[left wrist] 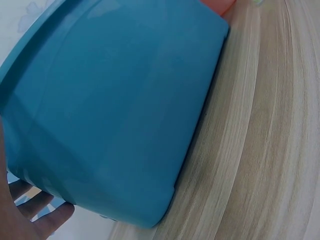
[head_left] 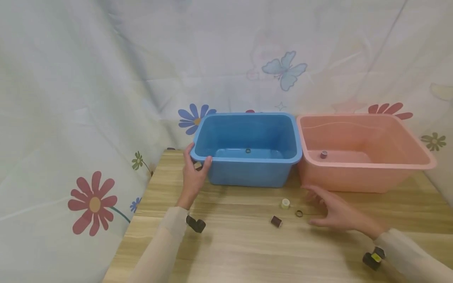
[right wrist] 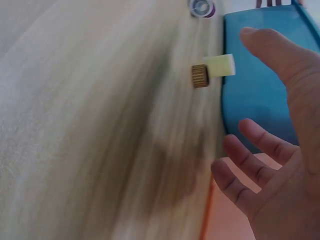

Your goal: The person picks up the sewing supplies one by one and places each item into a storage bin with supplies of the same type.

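Fingers of the left hand (head_left: 194, 179) curl about the near-left corner of the blue bin (head_left: 247, 172), thumb on the near side and the other fingers along the end wall, a hold that presumably steadies the bin from its outer edge and leaves its mouth unobstructed. Right-hand fingers are spread wide, thumb well apart, with nothing between them; the right hand (head_left: 334, 210) appears held above the table (head_left: 233, 243), its gap facing the dark ring (head_left: 299, 213), perhaps so that small pieces can be approached from the side. With the ring as the dial's centre and twelve o'clock pointing away from the person, the right hand lies at three, the pale roll (head_left: 285, 203) just beside at ten, and the dark spool (head_left: 276, 221) between eight and nine. Farther out, the blue bin stands at about ten and the pink bin (head_left: 347, 179) at two, rims side by side, an arrangement that seems to keep both within reach. One small dark piece (head_left: 248, 151) rests in the blue bin, too small to identify; a small spool (head_left: 323, 154) rests in the pink one.
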Demonstrator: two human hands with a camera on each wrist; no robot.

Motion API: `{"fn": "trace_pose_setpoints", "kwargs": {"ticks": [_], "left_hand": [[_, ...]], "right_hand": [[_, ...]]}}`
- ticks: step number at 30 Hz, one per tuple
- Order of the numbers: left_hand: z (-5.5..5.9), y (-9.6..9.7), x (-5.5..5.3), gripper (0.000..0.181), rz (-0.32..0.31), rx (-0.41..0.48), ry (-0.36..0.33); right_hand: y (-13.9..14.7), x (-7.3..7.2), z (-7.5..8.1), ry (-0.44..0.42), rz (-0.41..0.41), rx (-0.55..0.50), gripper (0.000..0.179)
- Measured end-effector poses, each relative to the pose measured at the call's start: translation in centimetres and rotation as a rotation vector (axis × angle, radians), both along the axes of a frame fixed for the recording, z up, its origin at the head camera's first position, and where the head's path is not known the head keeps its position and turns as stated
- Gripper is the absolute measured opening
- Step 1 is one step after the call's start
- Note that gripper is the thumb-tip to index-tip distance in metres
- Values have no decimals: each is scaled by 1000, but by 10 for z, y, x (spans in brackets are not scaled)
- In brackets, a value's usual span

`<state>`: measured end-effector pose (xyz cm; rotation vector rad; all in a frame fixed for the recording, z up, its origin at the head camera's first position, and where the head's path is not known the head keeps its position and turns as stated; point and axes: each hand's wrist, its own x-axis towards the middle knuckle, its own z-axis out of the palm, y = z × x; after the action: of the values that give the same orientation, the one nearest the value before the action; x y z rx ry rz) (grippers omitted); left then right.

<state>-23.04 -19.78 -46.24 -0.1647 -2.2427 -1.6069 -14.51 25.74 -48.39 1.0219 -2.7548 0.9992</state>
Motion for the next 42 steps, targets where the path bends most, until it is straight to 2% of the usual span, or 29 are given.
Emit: {"fn": "trace_pose_setpoints", "kwargs": {"ticks": [1,3,10,14,18,29,37,40,42], "left_hand": [[0,0,0,77,0,-1,5],[9,3,5,77,-8,9,-2],[12,5,5,76,-11,17,-3],[32,11,18,74,-23,19,4],[39,12,24,73,-27,6,3],[38,13,23,72,-19,-3,19],[37,12,22,73,-28,14,-1],[34,11,20,74,-25,11,-5],[27,9,15,74,-21,7,-6]], "right_hand": [[0,-1,-3,2,4,5,91],[0,-3,-8,-6,1,26,87],[-4,-5,-22,-63,-13,56,67],[-7,-7,-26,-53,6,41,60],[-8,-9,-28,-54,7,49,57],[-11,-15,-30,-66,23,63,44],[-11,-13,-33,-54,22,51,40],[-11,-13,-33,-51,20,50,40],[-11,-13,-33,-48,19,49,40]]}}
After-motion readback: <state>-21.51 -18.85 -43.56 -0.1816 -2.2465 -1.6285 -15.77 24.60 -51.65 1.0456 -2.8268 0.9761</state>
